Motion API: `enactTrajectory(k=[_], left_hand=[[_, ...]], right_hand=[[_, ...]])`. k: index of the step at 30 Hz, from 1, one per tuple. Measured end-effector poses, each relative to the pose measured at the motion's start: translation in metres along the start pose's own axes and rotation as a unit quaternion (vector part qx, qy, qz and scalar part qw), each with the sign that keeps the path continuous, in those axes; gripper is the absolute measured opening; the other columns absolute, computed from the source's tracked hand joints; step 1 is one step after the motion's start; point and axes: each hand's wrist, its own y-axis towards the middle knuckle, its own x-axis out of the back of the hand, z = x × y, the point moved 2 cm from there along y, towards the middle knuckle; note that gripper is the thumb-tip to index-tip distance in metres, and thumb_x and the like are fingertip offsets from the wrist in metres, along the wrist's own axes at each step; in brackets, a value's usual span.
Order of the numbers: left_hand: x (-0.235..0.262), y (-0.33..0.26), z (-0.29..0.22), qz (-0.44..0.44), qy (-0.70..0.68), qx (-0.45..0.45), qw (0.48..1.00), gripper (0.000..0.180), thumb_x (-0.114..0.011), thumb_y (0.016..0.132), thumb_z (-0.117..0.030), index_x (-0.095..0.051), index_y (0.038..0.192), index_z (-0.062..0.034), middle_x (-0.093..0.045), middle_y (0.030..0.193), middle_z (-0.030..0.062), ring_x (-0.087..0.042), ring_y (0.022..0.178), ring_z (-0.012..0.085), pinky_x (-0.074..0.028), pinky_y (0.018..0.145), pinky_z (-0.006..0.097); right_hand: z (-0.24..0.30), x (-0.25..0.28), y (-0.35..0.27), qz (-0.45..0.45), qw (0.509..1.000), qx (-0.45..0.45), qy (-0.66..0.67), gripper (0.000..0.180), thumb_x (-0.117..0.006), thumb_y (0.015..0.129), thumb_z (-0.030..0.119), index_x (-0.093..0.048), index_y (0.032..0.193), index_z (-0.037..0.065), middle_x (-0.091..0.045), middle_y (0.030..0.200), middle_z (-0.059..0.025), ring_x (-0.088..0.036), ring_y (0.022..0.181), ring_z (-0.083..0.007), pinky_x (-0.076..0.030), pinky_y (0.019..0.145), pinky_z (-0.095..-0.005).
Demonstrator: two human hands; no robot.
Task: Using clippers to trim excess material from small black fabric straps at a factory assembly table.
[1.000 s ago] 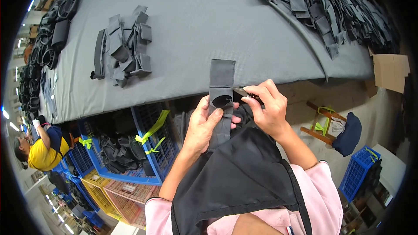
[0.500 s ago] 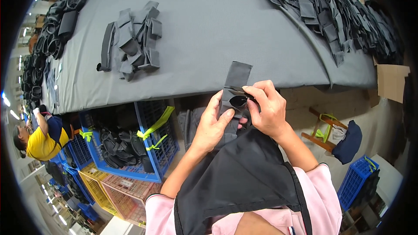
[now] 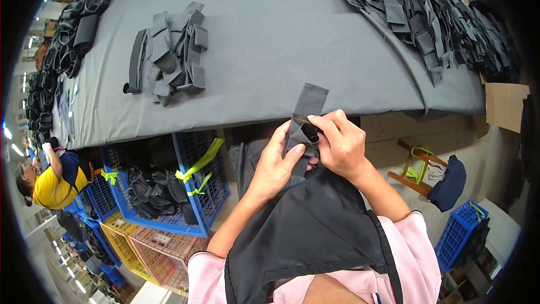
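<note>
Just off the near edge of the covered table, both my hands hold a dark grey fabric strip. Its flat upper end points away from me over the table edge. My left hand grips the strip's left side, thumb on top. My right hand pinches the right side, beside a dark round opening in the folded cloth. What lies under my fingertips is partly hidden. More grey cloth hangs below the hands, near my black apron. A pile of similar folded grey strips lies on the table to the left.
Grey cloth covers the table. Many dark strips are heaped at far right, near a cardboard box. A blue crate with black items stands below left. A wooden stool is at right. Another person in yellow is far left.
The strip has tilted slightly to the right, and its round opening has narrowed and turned. My right-hand fingers have shifted a little left along the fold. Both hands keep their hold.
</note>
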Motion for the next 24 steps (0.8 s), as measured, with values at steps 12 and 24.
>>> enactTrajectory(k=[12, 24], left_hand=[[0.004, 0.001, 0.0, 0.004, -0.06, 0.029, 0.998, 0.051, -0.058, 0.091, -0.019, -0.034, 0.133, -0.0041, -0.058, 0.115, 0.0189, -0.065, 0.086, 0.0239, -0.055, 0.072, 0.033], [0.02, 0.008, 0.0, -0.034, -0.134, 0.016, 0.99, 0.042, -0.055, 0.092, -0.027, -0.043, 0.124, -0.0016, -0.057, 0.118, 0.0168, -0.064, 0.09, 0.0242, -0.055, 0.076, 0.035]], right_hand=[[-0.017, 0.007, -0.006, -0.003, 0.951, -0.225, 0.211, 0.024, -0.068, 0.072, 0.0, -0.06, 0.095, 0.002, -0.053, 0.083, -0.0089, -0.056, 0.065, -0.0195, -0.047, 0.056, -0.0293], [-0.027, -0.002, 0.012, 0.052, 0.764, -0.371, 0.526, 0.011, -0.064, 0.082, 0.005, -0.054, 0.077, 0.002, -0.053, 0.072, 0.0027, -0.048, 0.066, -0.0037, -0.038, 0.055, -0.0225]])
